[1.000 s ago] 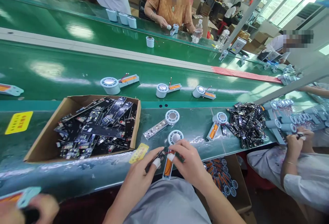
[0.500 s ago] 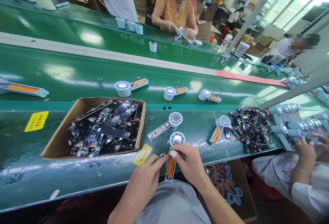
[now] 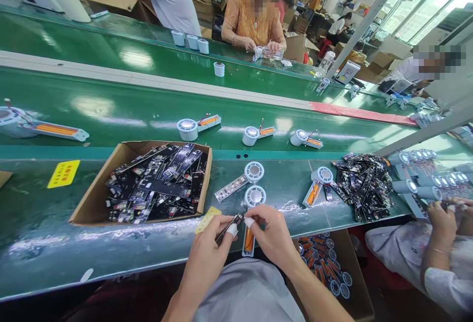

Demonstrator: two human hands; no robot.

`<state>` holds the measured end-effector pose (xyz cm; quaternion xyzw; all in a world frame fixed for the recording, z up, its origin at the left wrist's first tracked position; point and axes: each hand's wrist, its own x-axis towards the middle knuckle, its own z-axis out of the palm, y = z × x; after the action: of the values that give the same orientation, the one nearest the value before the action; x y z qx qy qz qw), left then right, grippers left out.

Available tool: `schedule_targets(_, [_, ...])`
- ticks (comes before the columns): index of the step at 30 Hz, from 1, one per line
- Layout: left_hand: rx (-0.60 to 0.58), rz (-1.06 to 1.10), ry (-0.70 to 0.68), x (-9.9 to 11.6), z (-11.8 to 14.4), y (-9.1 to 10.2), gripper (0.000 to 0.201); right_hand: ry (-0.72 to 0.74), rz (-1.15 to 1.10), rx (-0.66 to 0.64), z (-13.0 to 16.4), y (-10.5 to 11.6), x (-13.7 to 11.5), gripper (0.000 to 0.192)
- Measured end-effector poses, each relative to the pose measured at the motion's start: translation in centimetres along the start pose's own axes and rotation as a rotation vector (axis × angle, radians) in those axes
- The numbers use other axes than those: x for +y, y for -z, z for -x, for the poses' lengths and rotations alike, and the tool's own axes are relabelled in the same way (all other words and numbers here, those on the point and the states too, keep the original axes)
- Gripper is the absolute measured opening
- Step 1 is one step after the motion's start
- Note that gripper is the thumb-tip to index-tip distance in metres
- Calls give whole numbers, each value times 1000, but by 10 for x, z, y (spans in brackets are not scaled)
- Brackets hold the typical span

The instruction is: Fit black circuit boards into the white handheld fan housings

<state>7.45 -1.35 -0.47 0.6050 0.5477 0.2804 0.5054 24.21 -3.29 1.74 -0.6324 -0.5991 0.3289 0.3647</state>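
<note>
My left hand [image 3: 211,245] grips a narrow black circuit board [image 3: 229,226] between thumb and fingers, the thumb in a white finger cot. Close to the board's end, my right hand [image 3: 270,233] is closed in a pinch, with white on its thumb tip. Whatever it pinches is too small to make out. Below both hands lies a light-blue fan unit [image 3: 254,196], its round head away from me and its open handle with an orange inside [image 3: 249,241] toward me. Just beyond is another fan unit [image 3: 254,172] with a board lying in its handle.
A cardboard box of circuit boards [image 3: 207,184] stands at left, near yellow labels [image 3: 63,174]. To the right are a fan unit [image 3: 324,175], a heap of boards [image 3: 364,184] and a co-worker's hands [image 3: 441,223]. More fan units [image 3: 187,130] lie on the green belt [image 3: 148,100].
My left hand has turned, bringing its thumb and the circuit board into clearer view. My right hand stays pinched near it. The view has shifted slightly, moving most things to the right.
</note>
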Motion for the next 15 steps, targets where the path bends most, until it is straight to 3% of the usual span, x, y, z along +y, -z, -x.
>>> schedule_targets(7, [167, -207, -320, -9, 7, -10, 24, 240, 380, 33, 2, -8, 6, 19])
schedule_targets(11, [267, -358, -563, -18, 12, -20, 29, 234, 578, 29, 7, -12, -1, 19])
schedule_targets(15, [306, -437, -643, -23, 12, -21, 32, 251, 628, -2, 5, -10, -3, 20])
